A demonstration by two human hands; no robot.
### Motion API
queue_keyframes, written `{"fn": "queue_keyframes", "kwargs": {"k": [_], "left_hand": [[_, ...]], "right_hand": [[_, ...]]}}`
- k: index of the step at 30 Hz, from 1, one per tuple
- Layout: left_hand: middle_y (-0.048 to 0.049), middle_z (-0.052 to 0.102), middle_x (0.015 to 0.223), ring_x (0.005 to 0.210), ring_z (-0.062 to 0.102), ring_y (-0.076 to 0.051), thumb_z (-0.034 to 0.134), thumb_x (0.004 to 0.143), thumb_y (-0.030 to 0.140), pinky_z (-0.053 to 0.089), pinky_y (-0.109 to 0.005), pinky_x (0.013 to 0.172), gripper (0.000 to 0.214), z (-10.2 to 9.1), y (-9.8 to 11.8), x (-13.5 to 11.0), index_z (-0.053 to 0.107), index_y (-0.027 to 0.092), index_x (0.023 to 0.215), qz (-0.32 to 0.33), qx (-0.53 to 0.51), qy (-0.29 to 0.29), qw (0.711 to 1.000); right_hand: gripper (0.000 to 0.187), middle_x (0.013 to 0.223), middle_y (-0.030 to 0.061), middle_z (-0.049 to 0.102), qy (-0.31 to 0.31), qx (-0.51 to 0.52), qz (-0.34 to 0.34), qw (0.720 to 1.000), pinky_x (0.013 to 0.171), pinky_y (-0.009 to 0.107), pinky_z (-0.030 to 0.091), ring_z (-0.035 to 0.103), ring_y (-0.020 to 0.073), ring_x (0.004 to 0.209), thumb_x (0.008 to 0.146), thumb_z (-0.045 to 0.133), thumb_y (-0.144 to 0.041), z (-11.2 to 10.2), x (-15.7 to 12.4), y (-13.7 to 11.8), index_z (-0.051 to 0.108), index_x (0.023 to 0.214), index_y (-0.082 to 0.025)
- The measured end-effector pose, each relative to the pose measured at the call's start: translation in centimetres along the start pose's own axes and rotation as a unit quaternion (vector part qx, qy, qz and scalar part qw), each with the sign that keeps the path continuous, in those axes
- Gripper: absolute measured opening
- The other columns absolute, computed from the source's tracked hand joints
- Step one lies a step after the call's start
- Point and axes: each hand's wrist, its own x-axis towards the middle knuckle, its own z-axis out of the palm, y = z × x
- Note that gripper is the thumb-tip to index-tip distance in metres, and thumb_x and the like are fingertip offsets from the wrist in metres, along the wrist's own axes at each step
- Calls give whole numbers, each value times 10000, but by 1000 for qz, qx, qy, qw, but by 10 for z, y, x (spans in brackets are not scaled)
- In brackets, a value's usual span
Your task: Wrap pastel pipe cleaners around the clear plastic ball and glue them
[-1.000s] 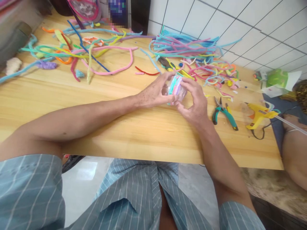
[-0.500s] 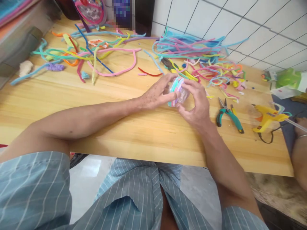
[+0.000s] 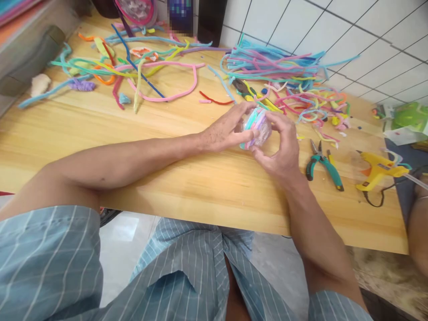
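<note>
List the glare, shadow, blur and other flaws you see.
Head view: bright glare patch on the floor; head view: soft shadow on the table under the left forearm; head view: smeared fine detail on the striped bundle; head view, top edge: pixelated block.

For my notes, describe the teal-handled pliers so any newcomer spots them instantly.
On the wooden table, look between the person's right hand and the yellow glue gun. The pliers lie there, handles spread toward the near edge. Teal-and-black grips set them apart from the slim yellow piece beside them.
</note>
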Motion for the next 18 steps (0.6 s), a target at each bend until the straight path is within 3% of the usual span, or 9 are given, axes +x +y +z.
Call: {"fn": "queue_keyframes", "kwargs": {"k": [4,9,18], "left_hand": [[-131,634,1600,1529,582,-399,608,962,912,492,-619,1305,841,-2,3,-1,534,302,1536,3,15,-9,1000],[-133,631,1573,1487,615,-386,590,997,878,517,-604,1281,799,-5,6,-1,523,299,1544,12,29,-13,999],[-122,629,1588,1462,636,-408,663,929,914,572,-622,1215,881,-5,4,-2,500,324,1562,-6,14,-19,1000]], "right_hand": [[709,1582,142,651,-4,2,-5,1000,1181,645,606,637,368,1486,1018,740,-452,0,-1,-1,458,1661,-356],[745,1668,107,598,-29,24,59,998,1263,708,524,570,402,1570,1023,731,-508,-1,-4,-4,419,1688,-381],[759,1676,105,599,-35,40,96,994,1290,759,489,537,426,1607,1012,740,-570,0,-3,-7,443,1683,-377]]}}
